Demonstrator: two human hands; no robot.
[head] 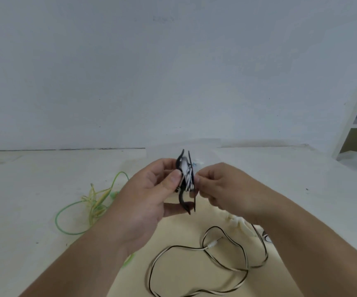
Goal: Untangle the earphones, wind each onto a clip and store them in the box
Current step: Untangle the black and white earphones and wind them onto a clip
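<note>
Black plastic clip [182, 200] wound with black-and-white striped cord [188, 179]: left hand [152, 196] grips it, right hand [222, 187] pinches its right side. Tangled green-yellow earphones [91, 203] lie toward the counter's left edge (left forearm hides part).

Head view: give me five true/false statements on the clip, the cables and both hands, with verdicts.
1. The left hand holds the black clip up off the table. True.
2. The green-yellow earphones are wound on a clip. False: they lie loose and tangled on the table, left of the hands.
3. The black-and-white cable is partly wound on the black clip, and the rest loops on the table. True.
4. The right hand rests flat on the table. False: it is raised and pinches the cable beside the clip.
5. The plug is held in the right hand. False: it lies below the hands among the loose loops.
</note>
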